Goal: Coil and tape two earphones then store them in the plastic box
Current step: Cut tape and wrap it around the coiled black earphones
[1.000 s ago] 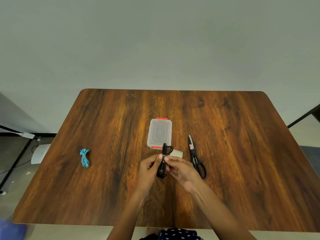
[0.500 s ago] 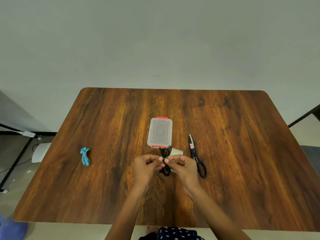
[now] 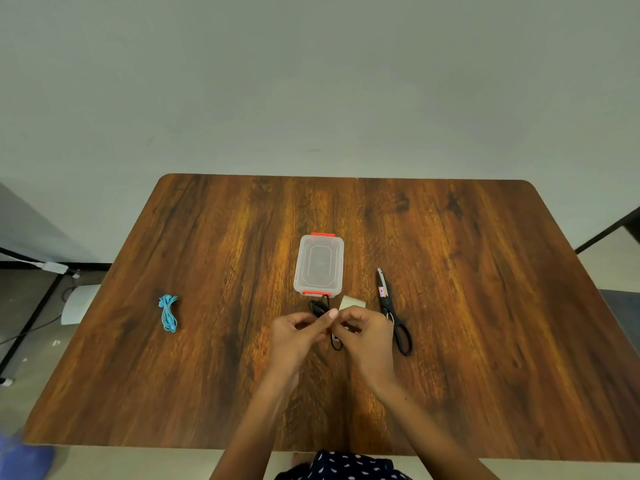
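Note:
Both my hands meet at the middle of the wooden table (image 3: pixel 485 306), gripping a coiled black earphone (image 3: pixel 319 305) between them. My left hand (image 3: pixel 298 336) pinches the coil from the left and my right hand (image 3: pixel 367 336) pinches it from the right. Black loops stick out above and below my fingers. A roll of clear tape (image 3: pixel 351 302) lies just behind my right hand. The clear plastic box (image 3: pixel 319 265) with red clasps sits closed beyond the hands. A coiled blue earphone (image 3: pixel 168 312) lies far to the left.
Black-handled scissors (image 3: pixel 393 311) lie closed to the right of my right hand, blades pointing away from me. A plain wall stands behind the table. On the floor at the left are cables and a white object (image 3: pixel 76 306).
The black earphone was upright between my fingers; my hands have drawn closer round it and lowered it, so less of the coil shows.

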Available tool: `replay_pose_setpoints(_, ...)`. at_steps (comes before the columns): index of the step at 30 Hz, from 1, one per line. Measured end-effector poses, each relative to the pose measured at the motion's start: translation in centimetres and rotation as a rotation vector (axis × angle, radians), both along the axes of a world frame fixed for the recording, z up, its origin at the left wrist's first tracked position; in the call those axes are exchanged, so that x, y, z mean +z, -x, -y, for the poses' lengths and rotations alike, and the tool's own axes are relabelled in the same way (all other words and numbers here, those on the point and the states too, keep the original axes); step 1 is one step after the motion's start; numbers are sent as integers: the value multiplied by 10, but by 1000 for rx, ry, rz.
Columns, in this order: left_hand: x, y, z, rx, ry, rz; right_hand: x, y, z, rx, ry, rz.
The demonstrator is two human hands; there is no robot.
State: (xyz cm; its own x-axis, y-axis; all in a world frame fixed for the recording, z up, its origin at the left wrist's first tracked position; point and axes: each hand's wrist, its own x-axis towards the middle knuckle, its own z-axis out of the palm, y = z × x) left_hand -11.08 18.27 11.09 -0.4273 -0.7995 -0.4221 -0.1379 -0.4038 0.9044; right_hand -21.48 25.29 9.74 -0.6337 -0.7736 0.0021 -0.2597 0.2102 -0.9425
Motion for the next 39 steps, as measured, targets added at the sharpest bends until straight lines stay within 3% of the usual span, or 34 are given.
replay_pose_setpoints(7,0,-3,9,100,-137,-47,2,-3,2,63,-41,-122)
replay_pose_setpoints(14,-1,-6,13,25,-104,-47,3,7,5,62,-77,23)
replay_pose_setpoints(20,-4,-6,11,16,-16,-53,4,10,6,-3,-55,276)
replay_pose_setpoints(24,-3,-6,10,28,-14,-59,5,13,7,-37,-45,312)
replay_pose_setpoints(28,0,-6,11,32,-85,-72,8,13,7,35,-15,117)
replay_pose_setpoints(32,3,-8,16,23,-170,-94,10,7,6,153,-55,-365)
replay_pose_setpoints(35,7,-9,18,56,-172,-93,14,0,5,235,-71,-597)
replay_pose_setpoints(37,7,-9,18,78,-157,-98,14,-2,5,253,-58,-655)
replay_pose_setpoints(39,5,-11,18,71,-136,-99,14,0,6,240,-49,-545)
